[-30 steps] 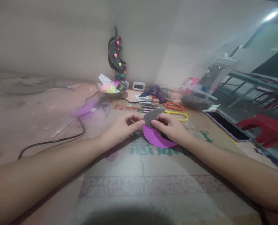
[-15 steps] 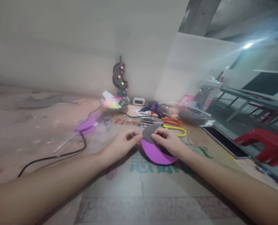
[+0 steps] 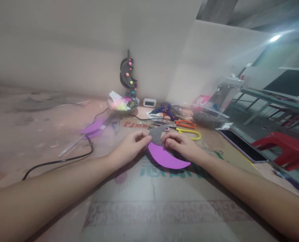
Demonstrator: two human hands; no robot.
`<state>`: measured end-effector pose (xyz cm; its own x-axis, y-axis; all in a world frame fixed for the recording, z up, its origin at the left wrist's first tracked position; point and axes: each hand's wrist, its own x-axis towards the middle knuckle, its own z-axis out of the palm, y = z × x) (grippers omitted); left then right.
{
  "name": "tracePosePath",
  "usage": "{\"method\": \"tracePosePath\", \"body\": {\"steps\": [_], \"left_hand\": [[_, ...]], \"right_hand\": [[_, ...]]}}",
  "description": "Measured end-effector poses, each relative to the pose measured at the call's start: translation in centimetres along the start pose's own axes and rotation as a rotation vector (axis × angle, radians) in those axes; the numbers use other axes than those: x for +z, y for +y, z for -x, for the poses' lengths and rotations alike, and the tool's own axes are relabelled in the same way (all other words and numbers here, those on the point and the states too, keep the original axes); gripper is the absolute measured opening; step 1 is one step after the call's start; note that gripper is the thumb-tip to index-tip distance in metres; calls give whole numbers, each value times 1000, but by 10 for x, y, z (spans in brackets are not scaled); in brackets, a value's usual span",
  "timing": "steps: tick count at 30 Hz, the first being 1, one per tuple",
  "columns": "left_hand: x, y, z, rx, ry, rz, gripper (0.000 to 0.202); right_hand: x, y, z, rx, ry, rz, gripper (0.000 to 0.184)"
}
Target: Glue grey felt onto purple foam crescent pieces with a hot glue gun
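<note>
so, where was the crescent [image 3: 164, 157]?

between the two hands, above the cardboard [image 3: 129, 191]. i couldn't tell whether it touched down. its lower part showed bare purple, and the upper part wore a grey layer [image 3: 156, 135].

how did the left hand [image 3: 133, 144] have it?

by the outer edge, near where grey met purple. thumb and fingertips were pinched together there.

and the right hand [image 3: 181, 143]?

at the inner curve, fingers curled in and thumb close to them, only a slight gap left. whether it had hold of anything, i couldn't tell.

what lay just beyond?

scissors with yellow handles [image 3: 187, 130], then orange handles [image 3: 186, 127] behind those. farther back came a dark blue glue gun [image 3: 165, 109], with a heap of grey yarn [image 3: 206, 120] to its right.

anything near the wall [image 3: 89, 47]?

a small white clock [image 3: 149, 102], and left of it a bowl [image 3: 121, 111] with bright bits in it. a grey ornament [image 3: 126, 74] dotted with coloured balls stood just behind the bowl.

and off to the sides?

purple pieces [image 3: 92, 127] and a black cord [image 3: 58, 161] on the left; a phone [image 3: 243, 145] on the right, with a red stool [image 3: 282, 148] past it.
</note>
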<state>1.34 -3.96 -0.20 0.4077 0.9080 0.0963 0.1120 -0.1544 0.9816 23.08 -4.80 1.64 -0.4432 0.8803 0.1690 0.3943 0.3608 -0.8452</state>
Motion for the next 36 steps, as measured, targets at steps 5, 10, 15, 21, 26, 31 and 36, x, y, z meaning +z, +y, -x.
{"method": "tracePosePath", "body": {"steps": [5,10,15,21,26,31,36], "left_hand": [[1,4,2,1,9,-3,28],[0,2,2,25,17,24,27],[0,3,3,21,42,39,25],[0,7,3,25,84,-2,25],[-1,7,3,30,90,15,25],[0,8,4,26,61,32,26],[0,7,2,11,47,58,26]], "right_hand": [[-2,-4,-1,-68,-9,137,31],[-6,3,-3,-64,-68,-10,34],[-8,3,-4,120,-149,-224,46],[-10,-4,-5,181,-92,-158,36],[-7,-1,-3,256,27,-177,35],[-8,6,-5,162,-13,-179,36],[-9,9,-6,138,19,-184,36]]}}
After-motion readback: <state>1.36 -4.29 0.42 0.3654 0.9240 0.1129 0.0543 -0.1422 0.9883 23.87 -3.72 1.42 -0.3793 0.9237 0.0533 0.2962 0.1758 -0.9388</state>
